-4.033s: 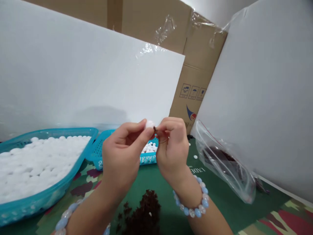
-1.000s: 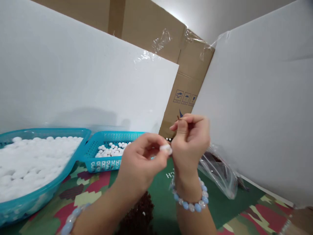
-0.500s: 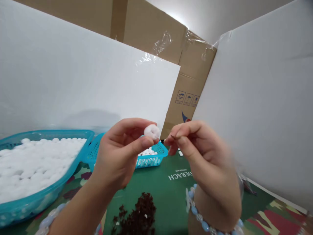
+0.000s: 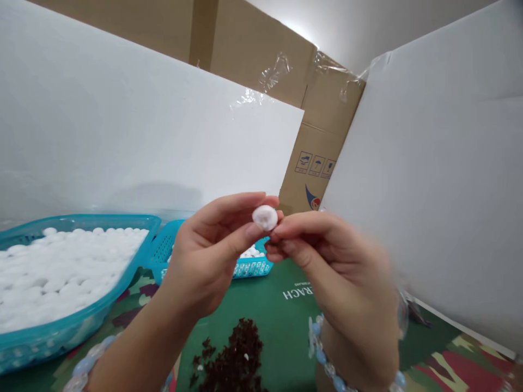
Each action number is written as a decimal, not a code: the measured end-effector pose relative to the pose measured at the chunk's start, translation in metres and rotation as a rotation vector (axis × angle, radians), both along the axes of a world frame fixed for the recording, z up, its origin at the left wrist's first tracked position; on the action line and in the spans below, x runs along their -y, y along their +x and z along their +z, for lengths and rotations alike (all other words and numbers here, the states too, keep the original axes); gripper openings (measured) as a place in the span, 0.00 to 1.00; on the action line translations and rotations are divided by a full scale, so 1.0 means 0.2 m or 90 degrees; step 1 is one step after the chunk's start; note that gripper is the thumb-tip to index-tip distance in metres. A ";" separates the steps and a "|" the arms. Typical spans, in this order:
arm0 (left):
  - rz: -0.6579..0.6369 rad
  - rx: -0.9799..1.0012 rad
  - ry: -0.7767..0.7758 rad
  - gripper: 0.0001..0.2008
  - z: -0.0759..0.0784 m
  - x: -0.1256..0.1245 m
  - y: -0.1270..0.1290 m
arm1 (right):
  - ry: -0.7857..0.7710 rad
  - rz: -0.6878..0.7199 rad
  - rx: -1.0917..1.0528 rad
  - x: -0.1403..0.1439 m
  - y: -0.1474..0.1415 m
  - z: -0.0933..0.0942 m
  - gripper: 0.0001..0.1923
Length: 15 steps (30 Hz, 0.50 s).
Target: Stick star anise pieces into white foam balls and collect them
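Left hand [image 4: 208, 256] pinched, right hand [image 4: 339, 272] blurred, seemingly pinched too.

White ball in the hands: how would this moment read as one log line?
left hand: pinches white ball | right hand: fingertips at ball | below: dark brown pile | left: blue baskets

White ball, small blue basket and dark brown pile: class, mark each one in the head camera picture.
white ball [image 4: 265, 217], head view, middle of its front face, pinched in the left hand [image 4: 212, 256].
small blue basket [image 4: 249, 268], head view, on its front wall.
dark brown pile [image 4: 235, 362], head view, on its centre.
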State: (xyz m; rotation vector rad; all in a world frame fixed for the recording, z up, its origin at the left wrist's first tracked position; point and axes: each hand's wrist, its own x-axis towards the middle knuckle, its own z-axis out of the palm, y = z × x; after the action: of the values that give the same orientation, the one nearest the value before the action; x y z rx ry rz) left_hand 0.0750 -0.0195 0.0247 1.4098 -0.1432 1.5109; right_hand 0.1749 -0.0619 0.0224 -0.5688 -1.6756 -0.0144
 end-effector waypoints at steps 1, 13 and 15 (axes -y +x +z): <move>0.001 -0.002 0.005 0.09 0.00 0.00 0.00 | 0.009 -0.007 -0.005 -0.01 0.00 0.00 0.08; 0.012 -0.006 0.041 0.09 0.00 0.00 -0.01 | 0.056 -0.022 -0.018 -0.02 -0.02 -0.04 0.06; 0.003 -0.014 0.040 0.09 0.00 0.00 -0.01 | 0.046 0.020 -0.028 -0.01 -0.03 -0.03 0.07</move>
State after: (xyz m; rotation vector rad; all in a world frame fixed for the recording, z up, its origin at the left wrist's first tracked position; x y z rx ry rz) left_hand 0.0730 -0.0205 0.0241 1.4768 -0.1759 1.5059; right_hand 0.1691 -0.0596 0.0155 -0.4847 -1.6347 -0.0398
